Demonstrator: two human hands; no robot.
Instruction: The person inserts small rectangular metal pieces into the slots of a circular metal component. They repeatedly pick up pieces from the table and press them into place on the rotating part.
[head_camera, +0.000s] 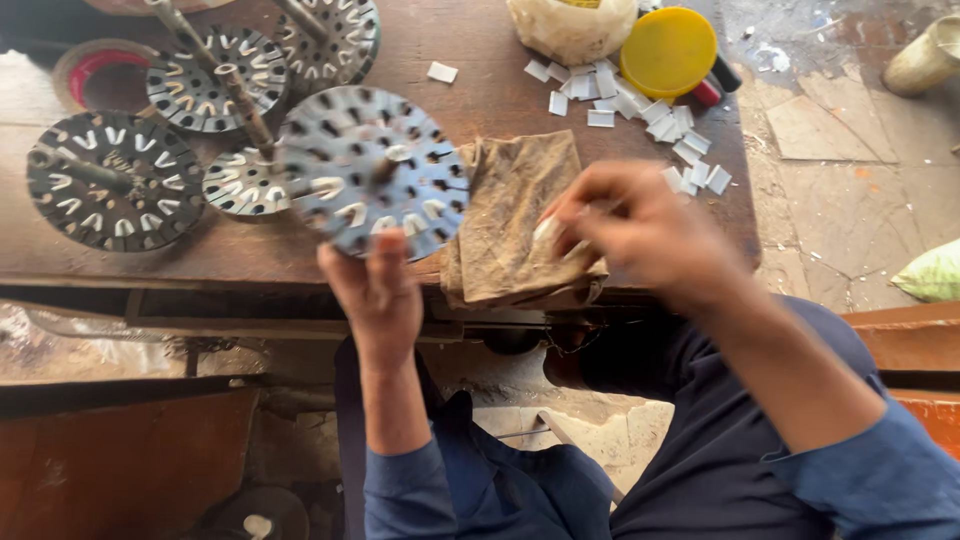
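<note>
Steel, by the look of it: the slotted disc (372, 170) in the left hand (378, 300) is a stack of thin grey metal plates on a shaft, so it is likely heavy for its size, stiff, and hard along its rim and slot edges. The best hold seems to be the one shown, at the lower rim, with the thumb on the face and the fingers hidden behind; I judge them pressed against the back, though that side is out of view. The disc is held tilted just above the near edge of the brown surface (450, 40), apart from it. White paper liners sit folded in many of its slots. The right hand (640, 235) hovers over a stained cloth (510, 215) at the surface's edge, its fingers pinched together on a small white paper slip (547, 228); the slip is light, soft and easy to crease, so a fingertip pinch suits it. The picture is blurred here, so the exact grip is unclear. The slip is near the disc's right rim but not touching it. On the surface lie 4 more slotted discs (115, 180), a scatter of white slips (665, 125), a yellow lid (668, 50) and a pale bag (570, 25).
</note>
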